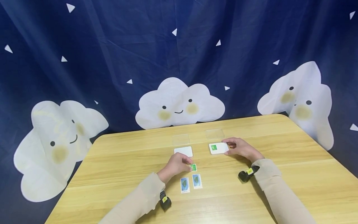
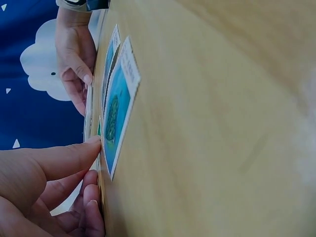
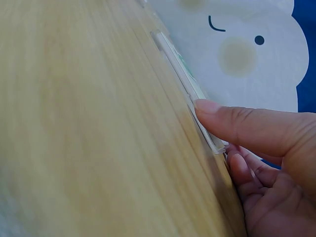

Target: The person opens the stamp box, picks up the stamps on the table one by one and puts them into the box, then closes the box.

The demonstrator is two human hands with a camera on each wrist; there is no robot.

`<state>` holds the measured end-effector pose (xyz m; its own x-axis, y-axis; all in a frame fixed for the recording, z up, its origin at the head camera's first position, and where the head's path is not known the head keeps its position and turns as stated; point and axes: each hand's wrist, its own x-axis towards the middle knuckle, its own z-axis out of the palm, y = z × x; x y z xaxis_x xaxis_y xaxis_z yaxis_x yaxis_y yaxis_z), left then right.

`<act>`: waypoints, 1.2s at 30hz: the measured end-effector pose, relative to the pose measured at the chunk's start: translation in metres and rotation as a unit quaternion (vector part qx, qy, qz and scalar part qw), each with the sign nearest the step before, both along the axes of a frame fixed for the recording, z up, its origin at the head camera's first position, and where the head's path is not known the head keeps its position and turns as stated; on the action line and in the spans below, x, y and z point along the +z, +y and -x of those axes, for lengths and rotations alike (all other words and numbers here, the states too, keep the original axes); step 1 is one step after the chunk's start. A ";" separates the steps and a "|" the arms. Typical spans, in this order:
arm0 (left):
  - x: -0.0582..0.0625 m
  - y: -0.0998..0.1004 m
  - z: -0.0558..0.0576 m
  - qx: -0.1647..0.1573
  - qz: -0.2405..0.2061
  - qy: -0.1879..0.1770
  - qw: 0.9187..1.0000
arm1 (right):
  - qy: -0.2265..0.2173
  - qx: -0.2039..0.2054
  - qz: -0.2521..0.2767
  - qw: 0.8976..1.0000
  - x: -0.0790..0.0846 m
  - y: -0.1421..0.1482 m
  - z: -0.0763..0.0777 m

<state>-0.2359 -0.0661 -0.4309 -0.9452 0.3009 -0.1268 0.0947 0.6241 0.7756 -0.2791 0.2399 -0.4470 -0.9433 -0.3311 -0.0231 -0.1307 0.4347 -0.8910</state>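
Note:
My left hand (image 1: 176, 165) pinches a small card with a green picture (image 1: 193, 167) by its left side, low over the table. In the left wrist view the thumb (image 2: 74, 157) hides most of that card. Just nearer to me lie two picture cards, a blue card on the left (image 1: 185, 185) and a blue card on the right (image 1: 197, 181). My right hand (image 1: 241, 147) grips the right end of a white card stack in a shallow clear case (image 1: 222, 149), thumb on its near edge. A green picture (image 1: 214, 147) shows on the left of its top.
Beyond my left hand lies another white stack (image 1: 183, 151). Two flat clear lids, a left lid (image 1: 181, 140) and a right lid (image 1: 214, 134), rest behind the stacks. The wooden table (image 1: 126, 168) ends at a blue curtain (image 1: 120, 37) with clouds.

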 end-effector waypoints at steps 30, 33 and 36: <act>0.000 0.002 0.002 -0.007 -0.026 -0.022 0.999 | -0.005 -0.015 -0.012 1.000 -0.005 0.003 0.003; 0.000 0.002 0.002 -0.004 -0.033 -0.023 0.999 | -0.005 -0.014 -0.010 1.000 -0.004 0.003 0.004; 0.000 0.002 0.003 -0.002 -0.040 -0.017 0.999 | -0.007 -0.012 -0.009 1.000 -0.003 0.003 0.004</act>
